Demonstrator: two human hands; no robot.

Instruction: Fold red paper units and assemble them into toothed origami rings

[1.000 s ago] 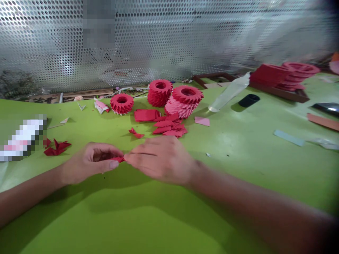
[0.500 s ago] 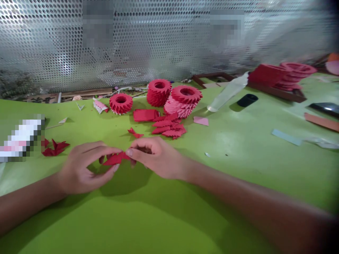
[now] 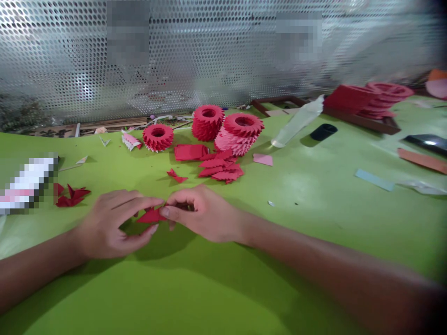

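A small folded red paper piece (image 3: 150, 216) is held between my two hands above the green table. My right hand (image 3: 206, 214) pinches its right end between thumb and fingers, which hide that end. My left hand (image 3: 115, 223) curves around the left part, index finger along the top and thumb near the lower edge. Just beyond my hands lies a loose folded red piece (image 3: 177, 176). Farther back are a heap of folded red pieces (image 3: 223, 167) and a stack of red paper rectangles (image 3: 191, 152).
Behind stand a short red paper ring (image 3: 158, 137), a taller red ring stack (image 3: 208, 123) and a red-and-pink one (image 3: 240, 134). A clear bottle (image 3: 296, 123) and a black cylinder (image 3: 323, 132) lie to the right. More folded red pieces (image 3: 72, 195) sit left.
My right hand has shifted slightly left and down along the red piece. My left thumb has come a little away from its lower edge. The view has moved slightly.
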